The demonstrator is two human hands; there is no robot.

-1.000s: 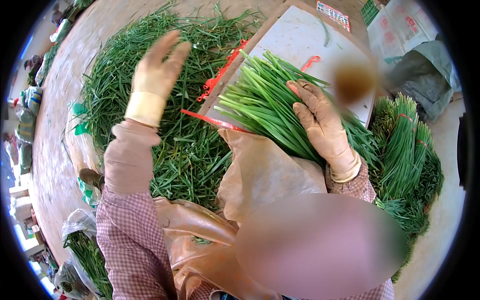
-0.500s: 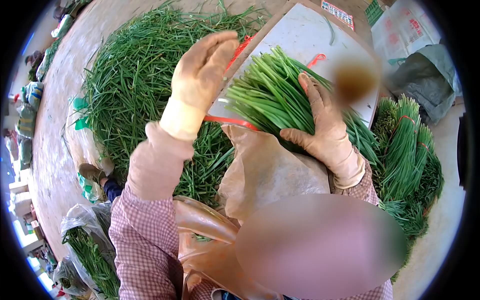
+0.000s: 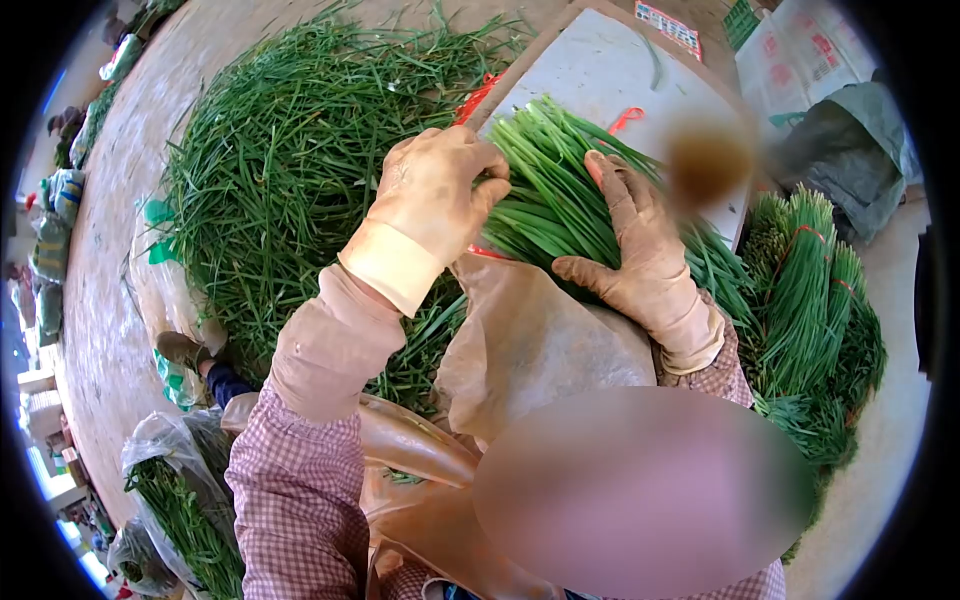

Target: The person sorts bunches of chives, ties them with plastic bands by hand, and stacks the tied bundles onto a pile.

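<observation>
Lying across the white-topped table (image 3: 590, 65), a bundle of long green stalks (image 3: 545, 185) sits between the two hands, its paler ends toward the upper left and its darker leaf ends trailing past the right hand (image 3: 650, 265) to the lower right; that gloved hand rests spread on top of the stalks, fingers extended along the bundle's right part and thumb held apart at its near side; the left hand (image 3: 440, 190), also gloved, is at the bundle's left edge, fingers curled and thumb near the forefinger, though I cannot tell whether it pinches anything; a red loop (image 3: 626, 120) lies on the table just beyond the bundle; a heap of loose greens (image 3: 270, 180) spreads left of the table, and tied bundles (image 3: 805, 290) stand right of the right hand.
</observation>
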